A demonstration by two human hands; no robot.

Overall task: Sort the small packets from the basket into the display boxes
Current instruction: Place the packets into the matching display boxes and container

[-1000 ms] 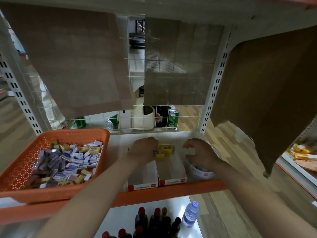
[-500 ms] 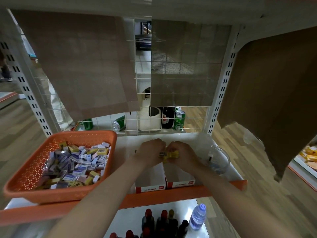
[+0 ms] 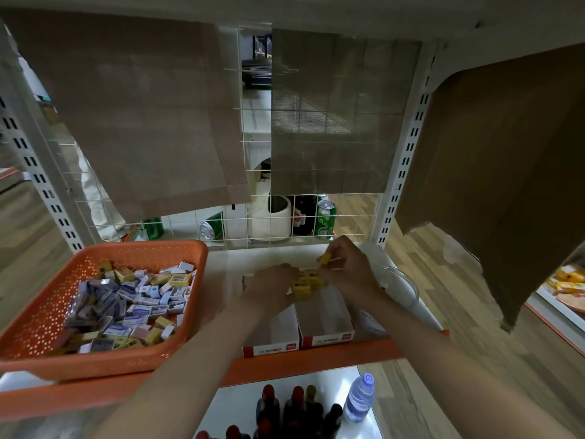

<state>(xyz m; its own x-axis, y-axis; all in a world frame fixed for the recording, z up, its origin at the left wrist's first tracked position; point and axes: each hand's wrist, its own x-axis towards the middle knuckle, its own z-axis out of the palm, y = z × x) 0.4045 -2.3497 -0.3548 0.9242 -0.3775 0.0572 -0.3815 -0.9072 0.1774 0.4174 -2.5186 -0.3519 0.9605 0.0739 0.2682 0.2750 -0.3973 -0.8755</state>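
Observation:
An orange basket [image 3: 47,315] on the shelf's left holds several small yellow, white and purple packets [image 3: 139,299]. Two white display boxes with red fronts stand side by side at the shelf's front: the left box [image 3: 272,340] and the right box [image 3: 326,324]. My left hand [image 3: 272,288] grips a bunch of yellow packets [image 3: 307,282] over the back of the boxes. My right hand [image 3: 346,269] pinches a single yellow packet [image 3: 325,258] just above that bunch. Inside, both boxes look white and bare where they show.
A clear plastic bowl [image 3: 402,288] sits right of the boxes. Behind the wire grid stand green cans [image 3: 324,218] and a white pot [image 3: 272,218]. Brown mats hang above. Dark bottles [image 3: 285,410] and a water bottle [image 3: 359,396] stand on the lower shelf.
My right hand left the bowl side, came to the left hand's yellow bunch, and now lifts one yellow packet off it. The view has shifted slightly.

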